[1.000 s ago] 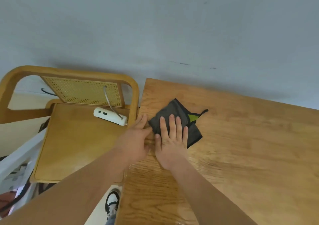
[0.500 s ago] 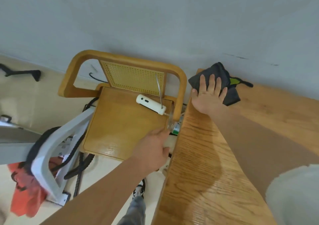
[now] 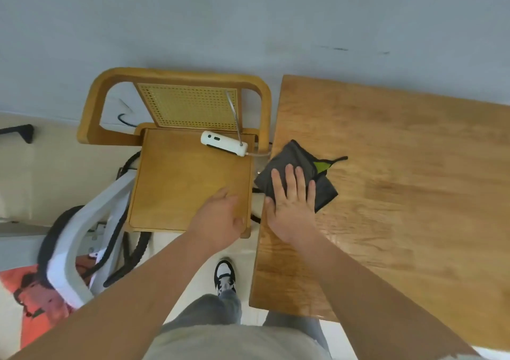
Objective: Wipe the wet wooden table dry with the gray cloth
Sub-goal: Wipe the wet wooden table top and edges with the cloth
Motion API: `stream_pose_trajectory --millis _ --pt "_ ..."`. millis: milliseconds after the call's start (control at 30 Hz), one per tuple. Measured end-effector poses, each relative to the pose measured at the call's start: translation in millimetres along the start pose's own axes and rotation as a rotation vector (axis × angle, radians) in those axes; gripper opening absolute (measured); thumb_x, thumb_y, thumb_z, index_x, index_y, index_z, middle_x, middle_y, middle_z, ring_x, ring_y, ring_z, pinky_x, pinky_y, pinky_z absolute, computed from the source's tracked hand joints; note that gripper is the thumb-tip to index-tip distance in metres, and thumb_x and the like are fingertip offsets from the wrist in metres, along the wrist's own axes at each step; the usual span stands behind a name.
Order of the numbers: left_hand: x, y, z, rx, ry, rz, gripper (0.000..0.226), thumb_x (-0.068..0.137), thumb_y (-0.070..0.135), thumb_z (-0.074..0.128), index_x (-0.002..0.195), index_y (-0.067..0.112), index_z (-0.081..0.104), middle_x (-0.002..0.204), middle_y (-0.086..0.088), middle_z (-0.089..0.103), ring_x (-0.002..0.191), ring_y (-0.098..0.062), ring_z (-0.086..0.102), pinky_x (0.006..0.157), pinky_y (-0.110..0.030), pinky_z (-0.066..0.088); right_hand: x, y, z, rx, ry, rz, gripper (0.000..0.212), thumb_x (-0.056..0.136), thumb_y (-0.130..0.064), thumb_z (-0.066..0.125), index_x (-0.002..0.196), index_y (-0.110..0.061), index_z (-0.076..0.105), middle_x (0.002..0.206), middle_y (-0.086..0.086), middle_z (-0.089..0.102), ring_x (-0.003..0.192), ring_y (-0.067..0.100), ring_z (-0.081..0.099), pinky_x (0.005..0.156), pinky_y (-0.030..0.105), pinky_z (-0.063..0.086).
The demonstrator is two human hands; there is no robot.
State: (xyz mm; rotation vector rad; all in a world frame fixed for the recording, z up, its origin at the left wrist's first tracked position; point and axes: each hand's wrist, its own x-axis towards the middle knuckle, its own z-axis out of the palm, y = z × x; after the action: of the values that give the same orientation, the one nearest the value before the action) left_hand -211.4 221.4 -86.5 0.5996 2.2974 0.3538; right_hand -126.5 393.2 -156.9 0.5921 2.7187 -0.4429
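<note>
The folded gray cloth (image 3: 292, 163), with a green tag and a dark loop, lies at the left edge of the wooden table (image 3: 400, 194). My right hand (image 3: 292, 207) presses flat on it with straight fingers. A wet sheen shows on the table near the front left, beside my right wrist. My left hand (image 3: 218, 221) hovers off the table, over the front right corner of the chair seat, fingers relaxed and holding nothing.
A wooden chair (image 3: 190, 177) with a cane back stands just left of the table, a white device (image 3: 223, 147) with a thin tube on its seat. A white frame (image 3: 82, 229), black cables and an orange bag (image 3: 36, 304) fill the floor at left. The wall runs behind.
My right hand has drawn the cloth back from the table's far left corner toward me along the left edge. My left hand stayed off the table beside the chair.
</note>
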Motion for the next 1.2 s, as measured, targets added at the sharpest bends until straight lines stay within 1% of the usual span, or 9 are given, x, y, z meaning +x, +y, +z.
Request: stream_pose_trajectory --millis 133,367,433,567,667,800,900,1000,1200 --pt "-19.1 -10.6 12.9 0.088 -0.063 0.063 0.053 0.1 0.03 0.058 0.15 0.014 0.047 0.168 -0.009 0.023 0.148 -0.028 0.034 0.112 -0.038 0.041 -85.1 -27.3 46.7 0.047 0.067 0.04 0.068 0.104 -0.044 0.032 0.165 -0.025 0.008 0.172 0.011 0.005 0.159 0.03 -0.002 0.123 0.057 -0.005" --pt "-41.3 14.9 33.0 0.107 -0.112 0.216 0.046 0.101 0.028 0.057 0.145 0.021 0.051 0.165 -0.008 0.027 0.146 -0.027 0.038 0.111 -0.033 0.038 -178.4 2.5 75.0 0.016 0.063 -0.036 0.066 0.104 -0.047 0.037 0.164 -0.029 0.018 0.172 0.004 0.01 0.159 0.025 0.005 0.123 0.058 0.011" --pt "-46.7 21.9 36.3 0.064 -0.127 0.29 0.049 0.102 0.024 0.057 0.149 0.028 0.047 0.166 0.0 0.026 0.146 -0.021 0.038 0.108 -0.024 0.035 -183.9 47.3 66.6 0.01 0.084 0.119 0.066 0.105 -0.051 0.029 0.165 -0.031 0.009 0.173 0.002 0.002 0.159 0.022 -0.002 0.125 0.056 0.005" --pt "-51.4 25.4 43.8 0.031 -0.131 0.371 0.047 0.1 0.02 0.059 0.145 0.03 0.054 0.158 0.014 0.032 0.13 -0.013 0.052 0.105 -0.025 0.045 -170.1 112.3 34.2 0.209 0.092 0.754 0.067 0.105 -0.055 0.019 0.164 -0.032 -0.006 0.172 0.001 -0.014 0.157 0.021 -0.017 0.126 0.053 -0.007" --pt "-54.9 23.9 48.2 0.04 -0.146 0.371 0.05 0.099 0.022 0.058 0.146 0.034 0.051 0.159 0.021 0.026 0.127 -0.008 0.054 0.101 -0.028 0.051 -153.7 81.5 29.4 0.37 0.092 0.899 0.07 0.105 -0.053 0.021 0.164 -0.028 -0.008 0.17 0.005 -0.02 0.155 0.025 -0.022 0.124 0.056 -0.01" --pt "-65.6 29.9 46.6 0.048 -0.074 0.355 0.05 0.1 0.019 0.058 0.148 0.031 0.051 0.155 0.021 0.029 0.14 0.0 0.034 0.104 -0.014 0.032 -158.7 -8.2 64.1 0.284 0.127 0.585 0.074 0.103 -0.052 0.027 0.165 -0.023 -0.001 0.171 0.013 -0.009 0.157 0.033 -0.013 0.121 0.061 -0.011" --pt "-62.1 35.3 40.8 0.043 -0.038 0.223 0.05 0.1 0.02 0.06 0.148 0.024 0.051 0.158 -0.002 0.043 0.154 -0.019 0.023 0.118 -0.029 0.026 -185.9 -30.4 87.7 0.098 0.07 0.189 0.07 0.102 -0.05 0.034 0.164 -0.021 0.02 0.17 0.013 0.01 0.158 0.035 0.008 0.121 0.063 0.003" --pt "-57.6 51.3 47.4 -0.037 0.016 0.156 0.045 0.096 0.022 0.062 0.14 0.028 0.059 0.149 -0.009 0.053 0.142 -0.026 0.044 0.117 -0.04 0.039 -203.7 15.0 82.3 -0.042 0.007 -0.096 0.063 0.103 -0.046 0.034 0.162 -0.025 0.026 0.171 0.009 0.016 0.158 0.03 0.012 0.12 0.058 0.008" --pt "-75.0 129.1 109.7 -0.052 -0.027 0.1 0.053 0.099 0.029 0.062 0.148 0.017 0.051 0.161 -0.006 0.037 0.147 -0.025 0.035 0.122 -0.038 0.029 -245.1 148.6 60.2 -0.078 -0.007 -0.04 0.065 0.104 -0.046 0.032 0.164 -0.027 0.018 0.172 0.005 0.009 0.159 0.026 0.006 0.121 0.057 0.011"
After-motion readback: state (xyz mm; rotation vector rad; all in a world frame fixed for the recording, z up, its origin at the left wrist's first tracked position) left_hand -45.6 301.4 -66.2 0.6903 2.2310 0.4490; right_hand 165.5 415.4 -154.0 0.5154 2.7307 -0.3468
